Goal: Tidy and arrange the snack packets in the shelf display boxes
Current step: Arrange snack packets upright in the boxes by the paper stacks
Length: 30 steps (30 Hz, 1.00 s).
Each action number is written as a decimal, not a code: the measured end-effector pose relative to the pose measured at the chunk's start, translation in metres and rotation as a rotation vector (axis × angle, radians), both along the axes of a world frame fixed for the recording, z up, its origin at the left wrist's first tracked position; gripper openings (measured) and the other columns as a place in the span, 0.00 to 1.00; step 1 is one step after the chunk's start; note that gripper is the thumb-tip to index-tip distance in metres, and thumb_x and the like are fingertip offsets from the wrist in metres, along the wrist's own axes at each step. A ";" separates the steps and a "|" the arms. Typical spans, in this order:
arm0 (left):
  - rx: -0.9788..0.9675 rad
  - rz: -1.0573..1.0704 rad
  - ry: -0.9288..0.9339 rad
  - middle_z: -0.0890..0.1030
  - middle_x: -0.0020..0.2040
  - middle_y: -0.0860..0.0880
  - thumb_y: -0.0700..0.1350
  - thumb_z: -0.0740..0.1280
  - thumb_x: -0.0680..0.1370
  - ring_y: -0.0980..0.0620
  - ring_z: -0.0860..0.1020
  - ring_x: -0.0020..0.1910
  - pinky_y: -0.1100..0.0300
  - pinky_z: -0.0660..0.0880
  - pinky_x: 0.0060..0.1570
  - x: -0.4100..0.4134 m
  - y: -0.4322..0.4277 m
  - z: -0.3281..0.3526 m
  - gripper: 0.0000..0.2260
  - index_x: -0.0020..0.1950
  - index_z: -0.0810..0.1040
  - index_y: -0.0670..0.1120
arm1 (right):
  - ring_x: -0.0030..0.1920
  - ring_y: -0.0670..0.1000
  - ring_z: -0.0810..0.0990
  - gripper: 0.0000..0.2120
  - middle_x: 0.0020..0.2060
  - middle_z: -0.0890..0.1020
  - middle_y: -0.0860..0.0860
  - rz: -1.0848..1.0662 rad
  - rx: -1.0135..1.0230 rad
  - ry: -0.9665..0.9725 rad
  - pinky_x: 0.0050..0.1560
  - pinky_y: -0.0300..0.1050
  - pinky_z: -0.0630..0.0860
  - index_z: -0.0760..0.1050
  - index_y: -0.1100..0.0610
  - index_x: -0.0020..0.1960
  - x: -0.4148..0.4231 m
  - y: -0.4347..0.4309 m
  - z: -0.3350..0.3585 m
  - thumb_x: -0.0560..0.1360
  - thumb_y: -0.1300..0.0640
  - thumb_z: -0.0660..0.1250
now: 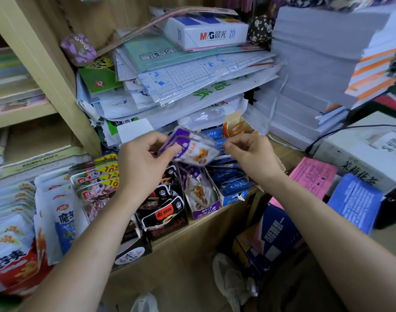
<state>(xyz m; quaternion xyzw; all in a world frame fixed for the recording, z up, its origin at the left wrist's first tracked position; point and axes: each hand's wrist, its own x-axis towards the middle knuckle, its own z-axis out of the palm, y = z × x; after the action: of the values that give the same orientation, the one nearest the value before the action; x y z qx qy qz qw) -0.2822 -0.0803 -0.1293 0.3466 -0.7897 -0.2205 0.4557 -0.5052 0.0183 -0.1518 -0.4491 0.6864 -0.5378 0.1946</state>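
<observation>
My left hand (pixel 145 161) grips a small stack of purple-and-white snack packets (pixel 192 149) by its left edge, thumb on top. My right hand (pixel 248 152) pinches the stack's right edge between thumb and fingertips. The stack hangs above a purple display box (pixel 206 209) that holds more of the same packets. To its right stands a blue display box (pixel 234 197) full of blue packets, and to its left a black display box (pixel 167 221) with black packets. An orange box (pixel 235 127) sits behind.
Red, white and blue snack packets (pixel 57 212) fill the shelf's left part. Stacks of paper and plastic-wrapped stationery (pixel 181 82) pile up behind the boxes. Paper reams (pixel 316 70) rise on the right. Cartons (pixel 275 233) stand on the floor below the shelf edge (pixel 215 224).
</observation>
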 end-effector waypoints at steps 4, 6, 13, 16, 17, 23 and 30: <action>-0.011 0.093 0.098 0.82 0.37 0.62 0.47 0.76 0.75 0.59 0.79 0.33 0.52 0.79 0.37 0.011 -0.003 -0.002 0.07 0.42 0.80 0.56 | 0.41 0.40 0.81 0.03 0.40 0.85 0.45 0.004 0.013 0.210 0.41 0.29 0.75 0.85 0.55 0.48 0.005 0.000 -0.002 0.76 0.57 0.73; -0.004 0.127 0.124 0.82 0.38 0.62 0.47 0.76 0.75 0.58 0.80 0.35 0.52 0.80 0.40 0.014 -0.002 -0.005 0.05 0.43 0.81 0.52 | 0.43 0.42 0.80 0.07 0.43 0.84 0.45 0.105 0.054 0.378 0.45 0.33 0.76 0.84 0.54 0.51 0.015 -0.003 -0.004 0.74 0.53 0.75; 0.020 0.144 0.198 0.83 0.39 0.59 0.47 0.77 0.75 0.56 0.81 0.36 0.54 0.79 0.39 0.026 -0.005 -0.012 0.06 0.43 0.81 0.53 | 0.59 0.57 0.65 0.26 0.56 0.71 0.52 0.150 0.455 0.989 0.58 0.55 0.67 0.80 0.51 0.56 0.053 -0.030 -0.026 0.71 0.31 0.66; 0.009 0.159 0.211 0.83 0.39 0.60 0.47 0.77 0.75 0.57 0.80 0.35 0.54 0.79 0.39 0.033 -0.006 -0.011 0.06 0.43 0.81 0.53 | 0.62 0.59 0.65 0.26 0.58 0.70 0.54 0.098 0.515 0.987 0.62 0.58 0.65 0.79 0.53 0.55 0.059 -0.037 -0.027 0.72 0.32 0.66; 0.004 0.161 0.212 0.83 0.39 0.60 0.47 0.77 0.75 0.56 0.81 0.35 0.53 0.79 0.38 0.035 -0.006 -0.011 0.05 0.43 0.81 0.53 | 0.62 0.59 0.65 0.26 0.59 0.70 0.55 0.084 0.526 0.975 0.62 0.58 0.65 0.78 0.54 0.55 0.061 -0.038 -0.026 0.72 0.33 0.66; -0.015 0.147 0.179 0.83 0.40 0.62 0.46 0.77 0.75 0.54 0.83 0.37 0.51 0.80 0.38 0.047 -0.007 -0.010 0.06 0.44 0.81 0.54 | 0.65 0.60 0.64 0.23 0.61 0.69 0.54 0.098 0.583 0.904 0.65 0.59 0.64 0.79 0.50 0.59 0.063 -0.042 -0.022 0.72 0.35 0.70; -0.034 0.153 0.173 0.82 0.40 0.62 0.46 0.77 0.75 0.55 0.82 0.36 0.52 0.80 0.37 0.050 -0.006 -0.013 0.04 0.46 0.83 0.52 | 0.54 0.53 0.68 0.15 0.46 0.77 0.48 0.228 0.370 0.659 0.51 0.50 0.65 0.77 0.50 0.49 0.061 -0.036 -0.017 0.69 0.46 0.78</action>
<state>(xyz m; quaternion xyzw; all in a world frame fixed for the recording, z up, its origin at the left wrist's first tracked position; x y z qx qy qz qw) -0.2321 -0.0865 -0.1420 0.3776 -0.7224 -0.2007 0.5433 -0.4440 -0.0178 -0.1688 -0.6286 0.7430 -0.2070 0.0998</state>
